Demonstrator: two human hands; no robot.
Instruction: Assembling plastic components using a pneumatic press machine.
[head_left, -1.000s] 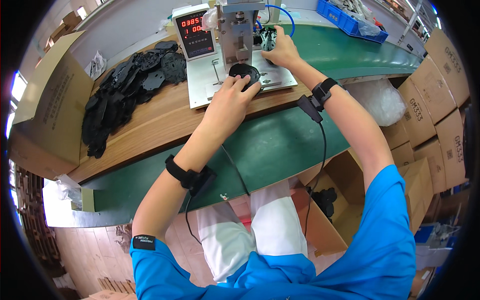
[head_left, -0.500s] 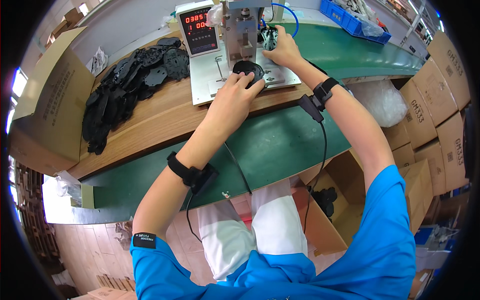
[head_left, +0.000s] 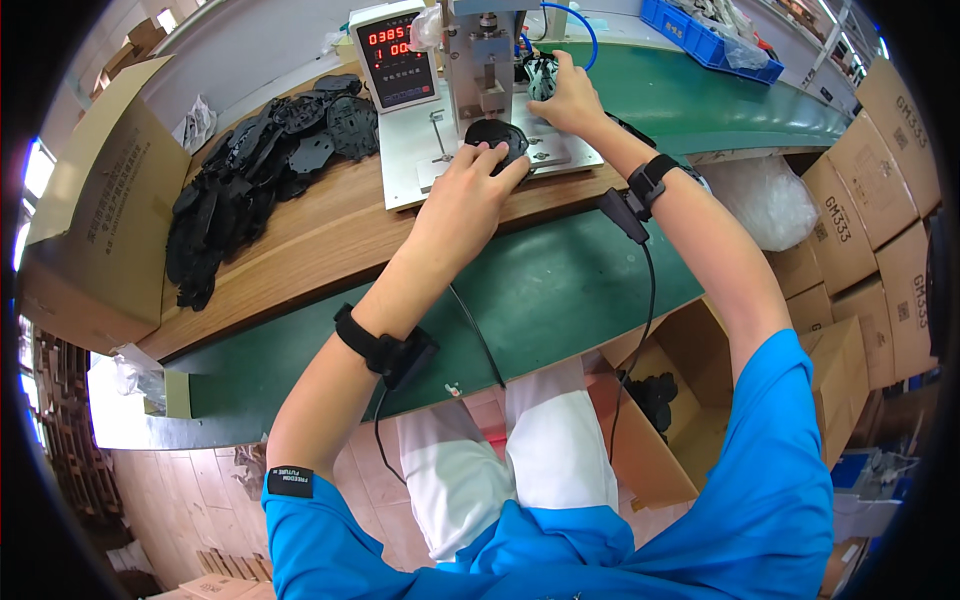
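Note:
Under the head of a small metal bench press [head_left: 487, 75], a rounded black plastic part [head_left: 497, 136] lies over the fixture on the white base plate [head_left: 405, 165]. The fingers of my left hand [head_left: 468, 192] are bent over its near edge, gripping it. To the right of the press column, my right hand [head_left: 574, 105] has thumb and index finger around a glossy black-and-silver piece [head_left: 541, 76]. Its other fingers are mostly hidden. A counter box [head_left: 398, 65] with lit red digits stands left of the press.
Black plastic parts [head_left: 265, 165] are heaped on the wooden board [head_left: 300, 235] at left, beside an open carton [head_left: 110, 210]. A blue crate [head_left: 705, 40] stands far right. Below the table edge, another open carton [head_left: 700, 400] holds black parts. Cables hang from both wristbands.
Both hands stay in nearly the same places on their pieces. The whole view shifts very slightly; nothing else visibly moves.

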